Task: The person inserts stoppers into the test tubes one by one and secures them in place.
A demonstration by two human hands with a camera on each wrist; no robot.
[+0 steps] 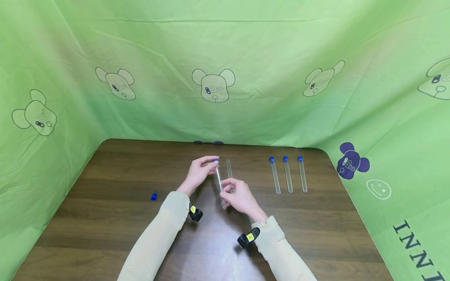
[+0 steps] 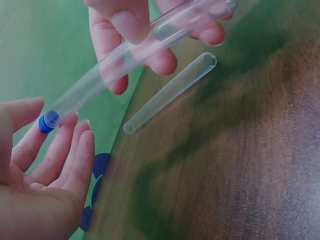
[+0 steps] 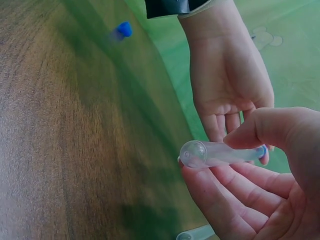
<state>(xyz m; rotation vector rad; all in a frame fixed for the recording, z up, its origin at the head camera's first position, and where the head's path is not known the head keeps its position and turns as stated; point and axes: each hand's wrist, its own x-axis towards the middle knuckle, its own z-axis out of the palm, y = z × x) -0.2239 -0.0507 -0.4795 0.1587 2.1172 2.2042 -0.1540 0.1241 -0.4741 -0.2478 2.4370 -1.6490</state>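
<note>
In the head view my left hand is at the upper end of a clear test tube, its thumb and forefinger pinching the blue cap there. My right hand grips the same tube lower down, between thumb and fingers, near the rounded bottom. The tube is held tilted above the table. An uncapped test tube lies on the wood just behind it, partly hidden by the right hand in the head view.
A loose blue cap sits on the table left of the hands. Three test tubes with blue caps lie in a row at the right, the nearest being this capped tube. Green printed cloth walls the brown table at back and sides.
</note>
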